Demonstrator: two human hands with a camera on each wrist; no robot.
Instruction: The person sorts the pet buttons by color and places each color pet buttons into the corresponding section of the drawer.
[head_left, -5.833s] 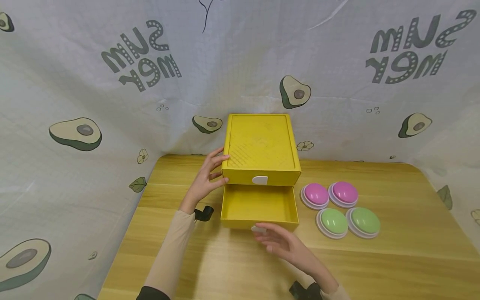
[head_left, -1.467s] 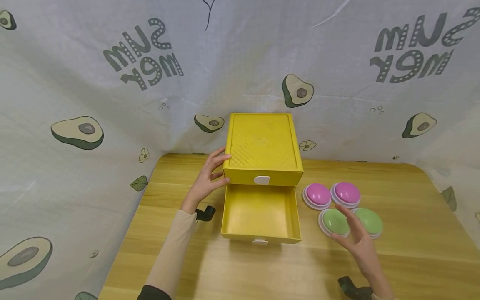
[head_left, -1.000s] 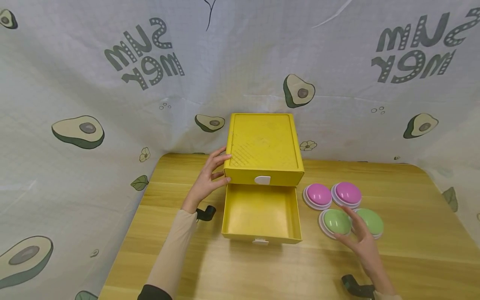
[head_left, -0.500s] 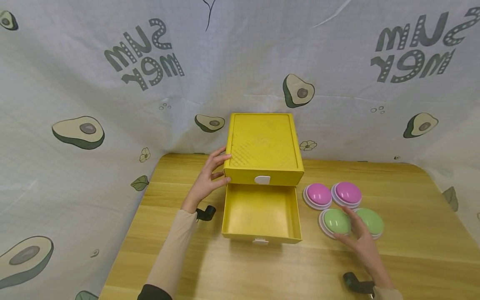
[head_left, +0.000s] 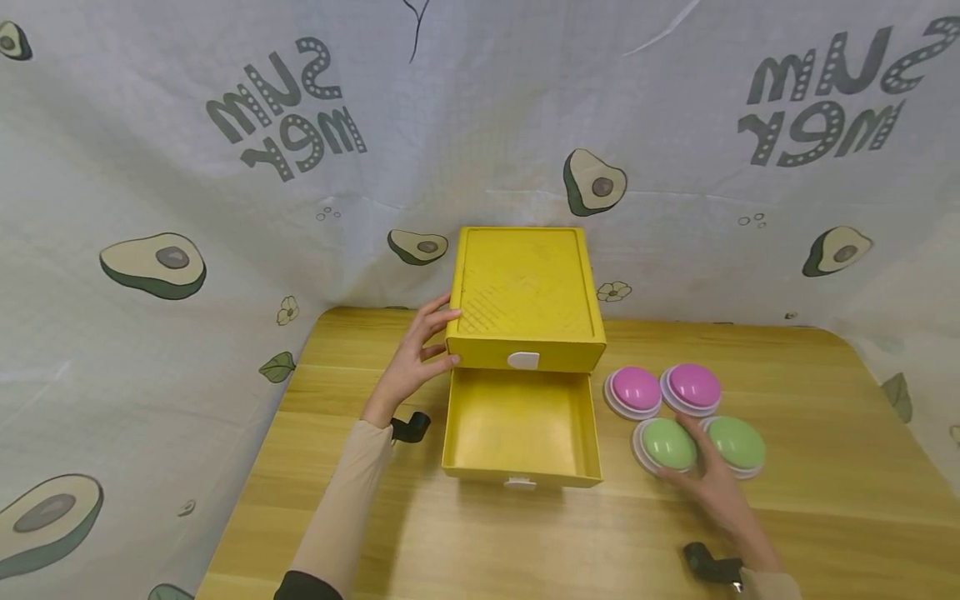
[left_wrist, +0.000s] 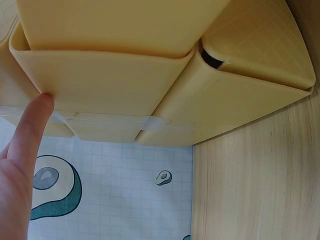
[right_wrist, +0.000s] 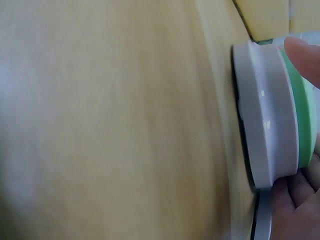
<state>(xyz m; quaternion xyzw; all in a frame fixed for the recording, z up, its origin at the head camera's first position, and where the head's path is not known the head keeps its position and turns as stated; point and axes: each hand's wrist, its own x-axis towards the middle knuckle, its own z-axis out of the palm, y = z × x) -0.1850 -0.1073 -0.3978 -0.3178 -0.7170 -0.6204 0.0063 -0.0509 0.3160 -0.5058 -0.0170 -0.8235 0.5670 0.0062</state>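
A small yellow drawer cabinet (head_left: pixel 525 287) stands on the table, its lower drawer (head_left: pixel 522 425) pulled out, with a white tab handle (head_left: pixel 520 483). My left hand (head_left: pixel 408 358) rests against the cabinet's left side; in the left wrist view a fingertip (left_wrist: pixel 46 100) touches its wall. My right hand (head_left: pixel 716 483) holds the nearer-left green push button (head_left: pixel 670 442) between thumb and fingers. The right wrist view shows this button's white base (right_wrist: pixel 267 115) close to the table top, with the thumb (right_wrist: pixel 302 57) on one side and fingers on the other.
A second green button (head_left: pixel 738 442) sits just right of the held one. Two pink buttons (head_left: pixel 637 388) stand behind, right of the cabinet. A patterned curtain (head_left: pixel 480 125) hangs behind the wooden table (head_left: pixel 825 417).
The lower drawer came further out and my right hand left its handle for the green buttons. Since half a second ago, its fingers closed on the left green button, which shifted slightly left.
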